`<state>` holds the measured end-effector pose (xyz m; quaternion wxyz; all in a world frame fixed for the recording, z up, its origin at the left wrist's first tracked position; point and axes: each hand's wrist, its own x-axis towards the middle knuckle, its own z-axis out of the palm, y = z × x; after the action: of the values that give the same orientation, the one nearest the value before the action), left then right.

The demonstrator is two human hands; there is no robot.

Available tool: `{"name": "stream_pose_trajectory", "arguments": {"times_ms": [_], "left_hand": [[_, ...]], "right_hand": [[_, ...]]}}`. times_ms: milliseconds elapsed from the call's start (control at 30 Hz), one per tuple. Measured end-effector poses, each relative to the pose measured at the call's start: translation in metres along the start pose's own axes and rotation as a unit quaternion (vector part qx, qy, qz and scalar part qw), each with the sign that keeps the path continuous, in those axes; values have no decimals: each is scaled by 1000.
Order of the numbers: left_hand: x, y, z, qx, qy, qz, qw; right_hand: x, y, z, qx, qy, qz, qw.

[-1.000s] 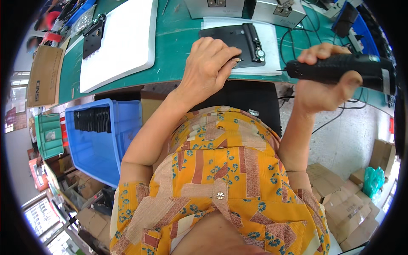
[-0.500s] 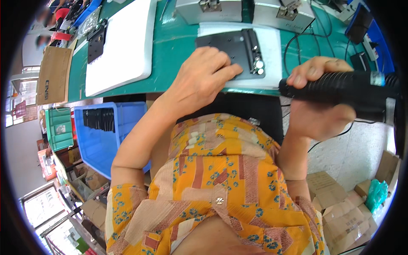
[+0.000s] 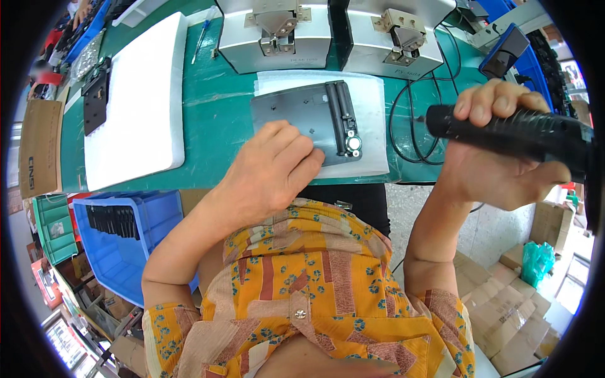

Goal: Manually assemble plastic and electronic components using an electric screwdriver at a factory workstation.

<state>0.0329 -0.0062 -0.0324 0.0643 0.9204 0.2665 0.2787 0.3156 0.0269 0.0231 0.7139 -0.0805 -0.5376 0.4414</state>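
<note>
A flat dark grey plastic panel (image 3: 293, 107) lies on white sheets (image 3: 372, 126) near the table's front edge. Along its right side run a black bar and small round silvery parts (image 3: 353, 144). My left hand (image 3: 265, 170) is closed at the panel's near edge, fingers curled and thumb against it; the fingertips are partly hidden. Off to the right, my right hand (image 3: 495, 173) grips a black electric screwdriver (image 3: 535, 135), held sideways above the table and apart from the panel. Its narrow bit points left.
Two silver metal fixtures with clamps (image 3: 277, 47) (image 3: 400, 47) stand behind the panel. A white foam slab (image 3: 138, 107) carries another dark panel (image 3: 96, 104). Black cables (image 3: 413, 113) loop to the right. A blue bin (image 3: 120, 252) sits below left; cardboard boxes (image 3: 504, 309) lie below right.
The view has shifted, showing more of the table. My right hand and the screwdriver sit farther from the panel and farther over the table. My left hand stays at the panel's near edge.
</note>
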Motion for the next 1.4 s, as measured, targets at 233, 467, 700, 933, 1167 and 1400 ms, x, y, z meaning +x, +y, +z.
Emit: {"name": "stream_pose_trajectory", "arguments": {"times_ms": [233, 467, 700, 933, 1167, 1400], "left_hand": [[-7, 7, 11, -37, 74, -34, 996], [-9, 10, 14, -89, 109, -77, 987], [-4, 13, 12, -78, 110, -95, 986], [-6, 13, 14, -88, 114, -99, 985], [-4, 11, 15, -85, 115, -95, 985], [-4, 10, 15, -86, 119, -86, 985]], "right_hand": [[60, -23, -46, -134, -152, 9, 979], [73, 7, -19, -199, -116, 20, 973], [70, 6, 2, -257, -86, 25, 962], [71, 9, 11, -307, -52, 26, 950], [68, 15, 34, -355, -20, 22, 934], [70, 14, 40, -404, 21, 14, 914]]}}
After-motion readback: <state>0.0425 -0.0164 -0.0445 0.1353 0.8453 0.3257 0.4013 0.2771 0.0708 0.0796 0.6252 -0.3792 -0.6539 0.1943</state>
